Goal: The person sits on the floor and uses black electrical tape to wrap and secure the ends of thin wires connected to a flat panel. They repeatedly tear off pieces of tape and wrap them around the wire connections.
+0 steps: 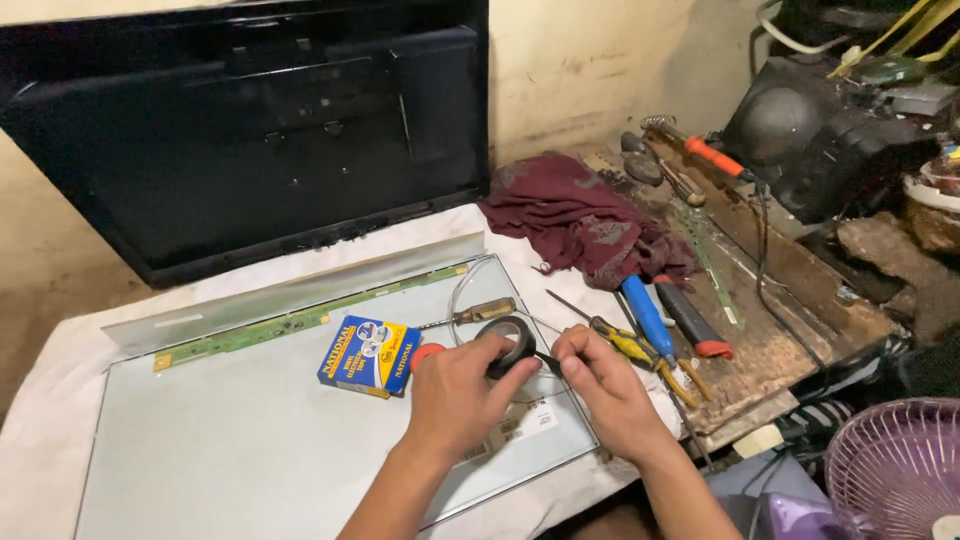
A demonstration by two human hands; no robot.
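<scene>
Left hand (455, 395) is wrapped around a roll of black tape (512, 343), and the right hand (600, 385) is pinching its free end, right over the near corner of the bare display panel (250, 440) on the bench.

Biggest risk I see: leaning on that glass or dragging the roll across it, since a panel like this probably cracks easily. The tape end could also fold back and stick to itself.

Clutter-wise, a blue and yellow box (369, 355) sits just left of the hands, a wooden-handled screwdriver (480, 312) behind them, and yellow-handled pliers (640, 352) and a blue-handled tool (648, 315) crowd the right. A maroon rag (585, 220) lies further back.
</scene>
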